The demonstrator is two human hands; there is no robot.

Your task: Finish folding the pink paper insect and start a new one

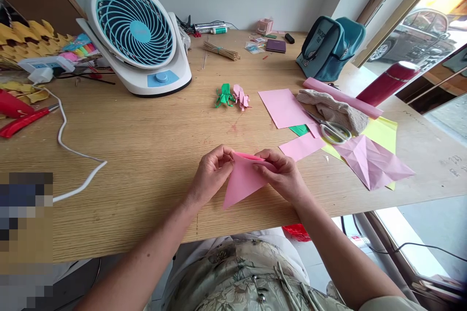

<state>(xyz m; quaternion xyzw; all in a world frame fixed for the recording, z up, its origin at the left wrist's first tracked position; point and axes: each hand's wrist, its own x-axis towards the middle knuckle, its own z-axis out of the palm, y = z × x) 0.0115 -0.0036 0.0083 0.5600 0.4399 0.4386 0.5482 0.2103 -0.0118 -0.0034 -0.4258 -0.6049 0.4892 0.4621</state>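
A folded pink paper (pixel 243 181) is held up over the front part of the wooden table, one pointed corner hanging down to the left. My left hand (pixel 215 172) pinches its upper left corner between thumb and fingers. On the other side, my right hand (pixel 282 175) grips the upper right edge, thumb in front. Between the hands the top edge gapes slightly, showing a brighter pink layer. Farther back on the table stand a green folded paper figure (pixel 225 95) and a pink folded paper figure (pixel 241 96), side by side.
At the right lie pink sheets (pixel 286 107), scissors (pixel 333 131), a cloth (pixel 337 107), a creased pink sheet (pixel 368 163) and a red bottle (pixel 388 82). A teal bag (pixel 328 48) stands behind. A fan (pixel 140 34) and white cable (pixel 82 155) are on the left.
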